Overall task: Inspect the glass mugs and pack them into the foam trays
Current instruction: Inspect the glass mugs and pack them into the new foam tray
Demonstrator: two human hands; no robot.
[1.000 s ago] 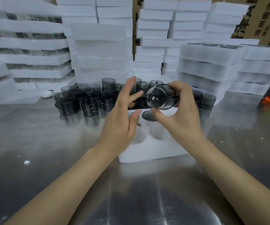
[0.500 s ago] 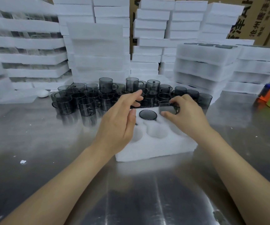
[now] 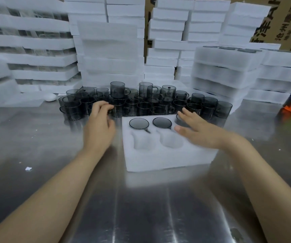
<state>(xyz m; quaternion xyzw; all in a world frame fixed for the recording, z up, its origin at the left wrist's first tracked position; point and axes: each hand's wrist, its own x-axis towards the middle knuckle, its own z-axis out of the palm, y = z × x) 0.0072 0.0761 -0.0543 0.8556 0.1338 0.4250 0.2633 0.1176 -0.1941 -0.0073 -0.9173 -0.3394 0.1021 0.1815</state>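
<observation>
Foam tray [image 3: 167,158] sits on the steel worktop [image 3: 141,207], 2 mugs [image 3: 139,123] showing in its far pockets. Right hand [image 3: 199,132] hovers flat and empty over its right side, left hand [image 3: 100,127] with fingers curled at the loose mugs [image 3: 158,104] behind, can't tell if it's gripping one

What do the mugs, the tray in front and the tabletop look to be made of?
Mugs: smoke-grey tinted glass, see-through and glossy.
Tray: white foam, matte and slightly grainy, with moulded pockets.
Tabletop: probably stainless steel; brushed sheen, blurred reflections.
</observation>
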